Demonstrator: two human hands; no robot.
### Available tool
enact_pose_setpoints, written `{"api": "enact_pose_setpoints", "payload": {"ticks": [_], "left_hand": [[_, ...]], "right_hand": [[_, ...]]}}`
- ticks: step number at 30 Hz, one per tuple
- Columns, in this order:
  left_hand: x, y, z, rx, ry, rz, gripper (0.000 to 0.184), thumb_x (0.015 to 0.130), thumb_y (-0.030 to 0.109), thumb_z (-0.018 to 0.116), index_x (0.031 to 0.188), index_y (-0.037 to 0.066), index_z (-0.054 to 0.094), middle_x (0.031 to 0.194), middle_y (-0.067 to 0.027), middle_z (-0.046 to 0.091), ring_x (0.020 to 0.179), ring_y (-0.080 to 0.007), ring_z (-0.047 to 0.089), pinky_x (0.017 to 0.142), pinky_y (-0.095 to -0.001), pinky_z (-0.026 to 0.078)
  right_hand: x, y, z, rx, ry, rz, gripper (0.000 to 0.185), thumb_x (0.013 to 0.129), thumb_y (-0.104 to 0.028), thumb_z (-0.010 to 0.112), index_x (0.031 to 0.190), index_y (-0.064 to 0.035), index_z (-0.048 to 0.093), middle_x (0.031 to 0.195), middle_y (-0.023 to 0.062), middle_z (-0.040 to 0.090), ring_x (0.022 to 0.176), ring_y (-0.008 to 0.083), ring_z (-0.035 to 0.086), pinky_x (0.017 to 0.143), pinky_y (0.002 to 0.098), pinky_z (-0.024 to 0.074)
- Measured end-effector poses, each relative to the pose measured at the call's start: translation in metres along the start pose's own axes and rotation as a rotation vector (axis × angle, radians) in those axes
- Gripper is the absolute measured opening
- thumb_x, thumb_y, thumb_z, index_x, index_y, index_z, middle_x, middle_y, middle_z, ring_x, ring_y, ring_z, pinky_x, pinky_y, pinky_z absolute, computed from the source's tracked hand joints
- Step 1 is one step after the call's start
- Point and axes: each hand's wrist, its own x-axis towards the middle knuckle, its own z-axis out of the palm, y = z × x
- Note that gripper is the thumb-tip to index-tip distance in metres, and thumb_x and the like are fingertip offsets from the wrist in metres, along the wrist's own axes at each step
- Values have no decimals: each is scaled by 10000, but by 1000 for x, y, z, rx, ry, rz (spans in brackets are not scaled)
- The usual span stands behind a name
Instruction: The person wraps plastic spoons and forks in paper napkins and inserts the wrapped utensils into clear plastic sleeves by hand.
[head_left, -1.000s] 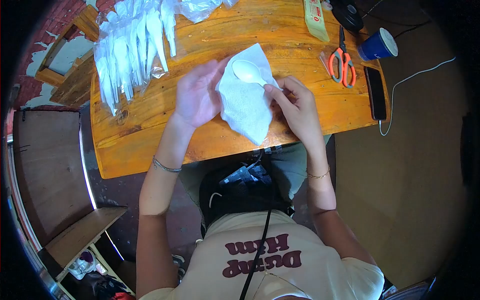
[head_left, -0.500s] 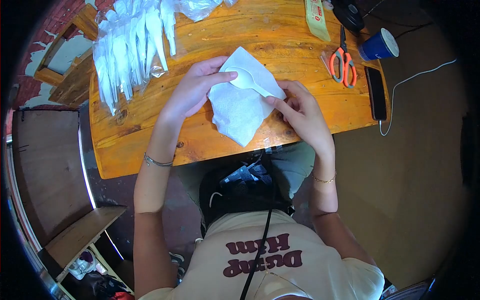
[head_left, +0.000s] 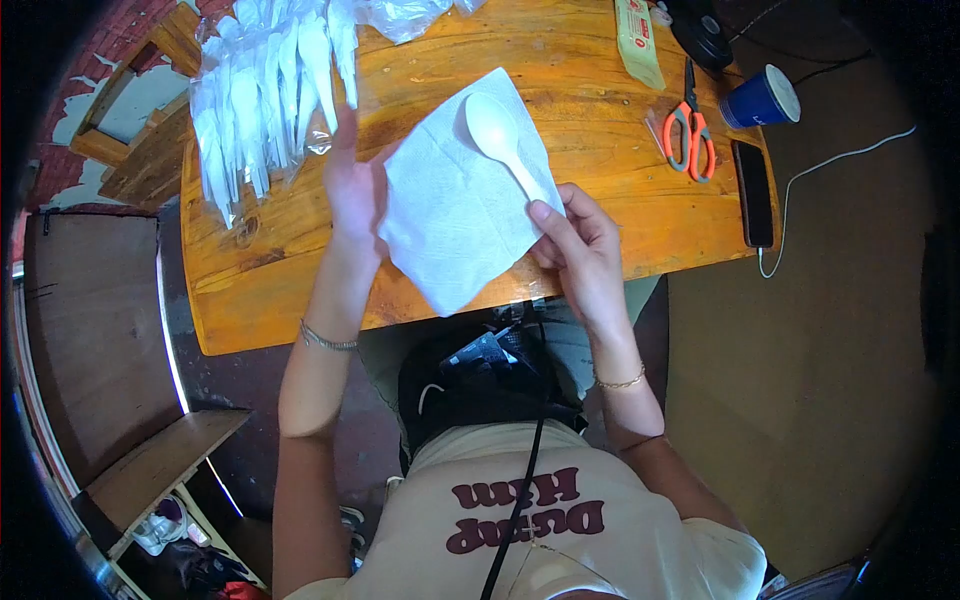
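A white plastic spoon (head_left: pixel 494 128) lies slantwise on a white paper napkin (head_left: pixel 445 205), its bowl toward the napkin's upper corner. My right hand (head_left: pixel 582 245) pinches the end of the spoon's handle together with the napkin's right edge, thumb on top. At the napkin's left edge is my left hand (head_left: pixel 355 195), open with its fingers stretched upward; whether it touches the paper I cannot tell. Clear plastic packs of white plastic spoons (head_left: pixel 265 95) lie beyond my left hand.
Orange-handled scissors (head_left: pixel 690 135), a phone (head_left: pixel 752 193) on a white cable, a blue cup (head_left: pixel 760 98), a yellowish packet (head_left: pixel 638 45) and a black round object (head_left: pixel 700 35) are at the right of the wooden table (head_left: pixel 250 300). Crumpled clear plastic (head_left: pixel 405 15) lies at the back.
My left hand has let go of the spoon's bowl and moved left, opening. The napkin is spread wider, and the spoon has turned steeper in my right hand, which shifted slightly left.
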Motion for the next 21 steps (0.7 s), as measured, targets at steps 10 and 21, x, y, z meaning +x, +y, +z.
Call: {"api": "enact_pose_setpoints", "payload": {"ticks": [10,21], "left_hand": [[-26,-60,9,103,243,464,951,771,761,318,1373,28,265,1363,-117,385,1206,-261,427,1015,-410,336],[-34,-80,21,314,264,442,989,714,749,462,1390,68,227,1394,-122,322,1265,-293,345,1030,-482,303]], "right_hand": [[-12,-2,9,39,-37,14,161,898,-138,555,1010,-40,494,616,-53,435,460,9,309,409,187,212],[-11,5,2,148,-47,73,188,923,-118,487,1076,-32,419,861,10,446,457,16,268,408,184,207]]}}
